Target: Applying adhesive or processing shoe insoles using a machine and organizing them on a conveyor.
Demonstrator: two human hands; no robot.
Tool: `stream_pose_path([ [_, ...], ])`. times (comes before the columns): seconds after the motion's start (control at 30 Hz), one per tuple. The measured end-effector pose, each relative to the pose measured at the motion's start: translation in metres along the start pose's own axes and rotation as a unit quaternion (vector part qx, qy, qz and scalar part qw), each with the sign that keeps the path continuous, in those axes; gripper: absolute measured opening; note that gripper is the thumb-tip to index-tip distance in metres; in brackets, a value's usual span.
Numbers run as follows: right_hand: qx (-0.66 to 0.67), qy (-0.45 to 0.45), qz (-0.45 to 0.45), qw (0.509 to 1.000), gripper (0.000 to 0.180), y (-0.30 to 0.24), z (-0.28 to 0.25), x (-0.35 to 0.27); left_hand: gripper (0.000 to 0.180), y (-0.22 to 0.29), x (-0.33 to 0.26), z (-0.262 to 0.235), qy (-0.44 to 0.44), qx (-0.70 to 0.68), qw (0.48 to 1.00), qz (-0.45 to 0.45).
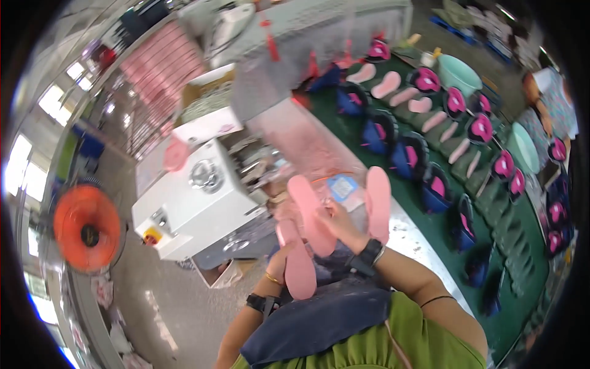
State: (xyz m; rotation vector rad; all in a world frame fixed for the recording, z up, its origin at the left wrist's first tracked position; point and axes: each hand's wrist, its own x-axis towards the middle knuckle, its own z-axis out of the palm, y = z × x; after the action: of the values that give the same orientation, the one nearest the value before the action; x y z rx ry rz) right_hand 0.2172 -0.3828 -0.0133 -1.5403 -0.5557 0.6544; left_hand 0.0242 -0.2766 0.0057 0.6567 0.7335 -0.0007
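Observation:
My left hand is closed around the side of a pink insole, which hangs low in front of my apron. A second pink insole lies to its right, slanting up toward the worktable. My right hand is closed at the right edge of this second insole, its fingertips pinched together. To the right of that hand a third pink insole rests near the table's edge. Beside it on the table is a small blue and white card.
A white machine stands at left, with an open carton behind it. An orange fan is farther left. On the right runs a green conveyor with navy and pink shoe uppers. A co-worker is at far right.

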Motion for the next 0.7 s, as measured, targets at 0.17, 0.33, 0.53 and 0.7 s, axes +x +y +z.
stream_pose_path([
  [0.17, -0.104, 0.085, -0.122, 0.983, 0.036, 0.009, 0.038, 0.095, 0.045, 0.003, -0.027, -0.002, -0.03, -0.06, 0.997, -0.038],
  [0.33, -0.107, 0.079, 0.06, 0.989, 0.042, -0.028, 0.041, 0.125, 0.049, 0.005, -0.031, 0.003, -0.056, -0.032, 0.997, -0.034],
  [0.53, -0.145, -0.008, 0.046, 0.988, 0.044, -0.052, -0.015, 0.082, 0.05, 0.012, -0.027, 0.004, -0.027, -0.003, 0.999, -0.038],
  [0.7, -0.344, 0.108, -0.192, 0.913, 0.028, -0.043, -0.031, 0.079, 0.049, 0.001, -0.018, -0.004, -0.06, -0.048, 0.995, -0.061],
])
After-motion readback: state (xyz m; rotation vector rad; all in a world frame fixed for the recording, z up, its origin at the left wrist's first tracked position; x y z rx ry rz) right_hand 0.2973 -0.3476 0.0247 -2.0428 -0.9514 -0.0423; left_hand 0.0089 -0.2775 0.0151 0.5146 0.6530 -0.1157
